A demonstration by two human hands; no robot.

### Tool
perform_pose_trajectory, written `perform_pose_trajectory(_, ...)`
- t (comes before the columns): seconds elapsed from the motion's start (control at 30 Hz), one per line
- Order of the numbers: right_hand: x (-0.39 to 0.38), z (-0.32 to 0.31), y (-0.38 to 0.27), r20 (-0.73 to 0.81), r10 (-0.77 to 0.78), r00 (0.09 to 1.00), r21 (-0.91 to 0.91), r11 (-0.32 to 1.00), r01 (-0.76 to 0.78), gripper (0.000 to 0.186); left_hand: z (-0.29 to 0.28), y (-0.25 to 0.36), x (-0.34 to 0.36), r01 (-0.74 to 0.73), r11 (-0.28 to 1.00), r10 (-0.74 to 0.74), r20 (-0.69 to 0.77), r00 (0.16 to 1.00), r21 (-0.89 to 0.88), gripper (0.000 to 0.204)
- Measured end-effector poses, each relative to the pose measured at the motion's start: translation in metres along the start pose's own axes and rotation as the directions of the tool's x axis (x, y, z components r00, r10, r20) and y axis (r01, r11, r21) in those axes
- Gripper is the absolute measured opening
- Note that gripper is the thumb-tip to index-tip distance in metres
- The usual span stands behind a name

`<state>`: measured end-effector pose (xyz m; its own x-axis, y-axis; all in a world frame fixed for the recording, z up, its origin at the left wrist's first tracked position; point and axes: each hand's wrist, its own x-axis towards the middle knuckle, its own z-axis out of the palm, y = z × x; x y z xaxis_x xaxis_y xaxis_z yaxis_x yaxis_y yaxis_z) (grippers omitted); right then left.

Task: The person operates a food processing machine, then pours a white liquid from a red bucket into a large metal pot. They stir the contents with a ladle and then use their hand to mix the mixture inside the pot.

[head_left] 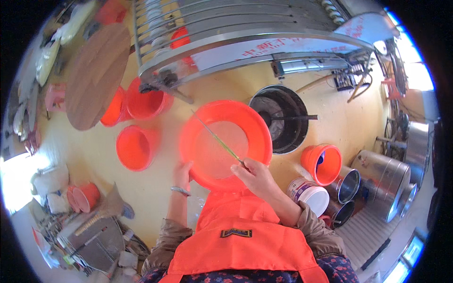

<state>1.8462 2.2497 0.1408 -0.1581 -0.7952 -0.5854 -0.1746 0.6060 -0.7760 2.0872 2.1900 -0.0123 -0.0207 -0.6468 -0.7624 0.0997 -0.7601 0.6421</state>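
A wide orange-red basin (192,141) is held in front of my orange apron, and its flat inside looks pale pinkish. My left hand (182,174) grips the basin's left rim, its fingers partly hidden by the rim. Over the near right side of the basin, my right hand (255,174) is closed on a long thin pointed tool (219,139), like a narrow knife or rod. The tool slants up and left across the basin, with a yellow-green sheen along its length. Its handle end is hidden in my fingers.
Several red buckets (134,147) stand on the yellowish floor to the left. A big dark metal pot (302,134) is just beyond the basin. Ahead rises a metal rack (212,45). To the right are a red bucket (334,165), a white bucket (314,200) and steel drums (382,181).
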Motion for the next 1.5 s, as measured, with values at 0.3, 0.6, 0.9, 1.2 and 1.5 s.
perform_pose_trajectory(0.3, -0.019, -0.061, 0.068, -0.155, 0.043, 0.987, 0.191, 0.981, -0.013, 0.047, 0.116, 0.038, -0.07, -0.108, 0.978, 0.094, 0.086, 0.992, 0.18, 0.01)
perform_pose_trajectory(0.6, -0.037, -0.092, 0.106, -0.065, 0.049, 0.997, 0.408, 0.913, -0.018, 0.04, 0.178, 0.045, -0.093, -0.165, 0.932, 0.141, 0.097, 0.985, 0.322, 0.018)
perform_pose_trajectory(0.9, -0.037, -0.104, 0.125, -0.152, -0.007, 0.988, 0.483, 0.872, 0.08, 0.04, 0.211, 0.037, -0.09, -0.295, 0.868, 0.247, 0.169, 0.954, 0.399, 0.01)
perform_pose_trajectory(1.2, -0.038, -0.115, 0.128, -0.105, 0.042, 0.994, 0.444, 0.896, 0.009, 0.042, 0.226, 0.037, -0.088, -0.322, 0.818, 0.249, 0.211, 0.945, 0.477, 0.013)
perform_pose_trajectory(1.5, -0.035, -0.112, 0.13, -0.157, 0.014, 0.988, 0.492, 0.868, 0.066, 0.042, 0.231, 0.038, -0.083, -0.359, 0.8, 0.273, 0.241, 0.931, 0.482, 0.012)
